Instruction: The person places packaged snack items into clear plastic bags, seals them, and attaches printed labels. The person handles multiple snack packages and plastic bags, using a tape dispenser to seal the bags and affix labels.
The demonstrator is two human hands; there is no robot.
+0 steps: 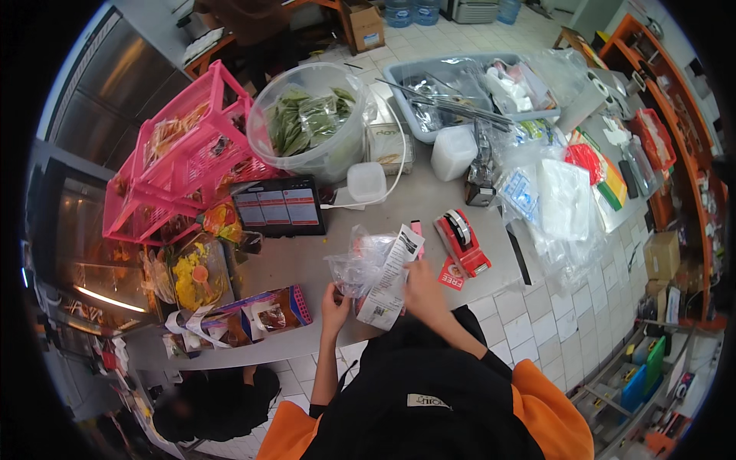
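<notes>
At the near table edge, a clear plastic bag (359, 259) wraps a package whose contents are mostly hidden. A long printed paper receipt (388, 282) lies slanted over the bag. My left hand (335, 307) grips the bag's left side with thumb and fingers. On the other side, my right hand (422, 290) has its curled fingers at the receipt's right edge. Behind it, a pink marker-like item (418, 230) is partly covered. Just right stands a red tape dispenser (462, 244) with a roll of tape, beside a small red card (452, 275).
A tablet (279, 207) with a white cable stands behind the left hand. Left are a carton with a handle (276, 313), a tub of yellow food (198, 276) and pink baskets (172, 155). Plastic bags (563, 201) overhang the right edge. A person (215, 402) is at lower left.
</notes>
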